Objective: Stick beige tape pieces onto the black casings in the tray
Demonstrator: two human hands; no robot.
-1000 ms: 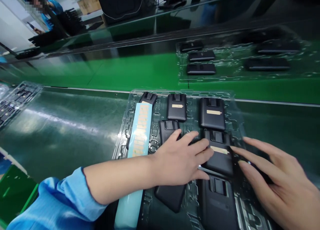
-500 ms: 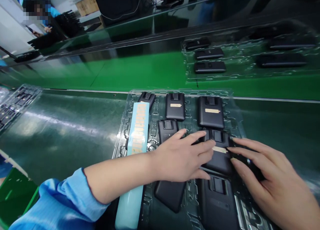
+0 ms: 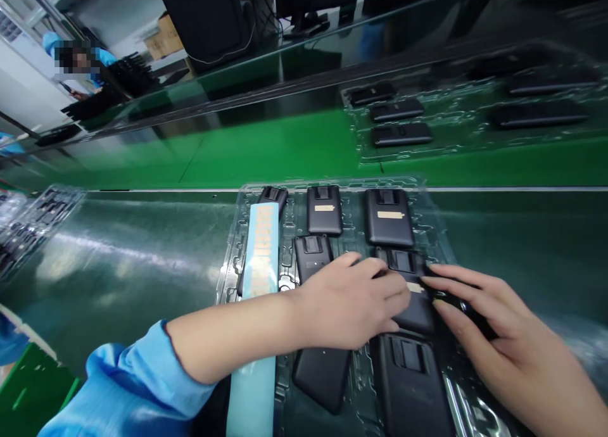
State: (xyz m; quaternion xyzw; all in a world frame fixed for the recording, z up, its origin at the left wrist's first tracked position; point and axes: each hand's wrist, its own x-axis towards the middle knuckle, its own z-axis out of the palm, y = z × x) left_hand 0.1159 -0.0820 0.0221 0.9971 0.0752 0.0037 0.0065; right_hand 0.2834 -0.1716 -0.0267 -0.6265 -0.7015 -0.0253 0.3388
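Fingers of the left hand and right hand lay open and flat on a small black rigid plastic casing seated in the clear moulded plastic tray. Casing looked light, stiff and smooth; its side edges seemed best for gripping.

The clear plastic tray at the middle of the frame holds matte black casings, several marked with a small tan sticker. A pale blue backing strip with faded orange print lies along the tray's left side. The surface is glossy dark green, and a brighter green band runs across the frame above it. The sleeve at lower left is sky blue. A second clear tray at upper right carries more black casings.
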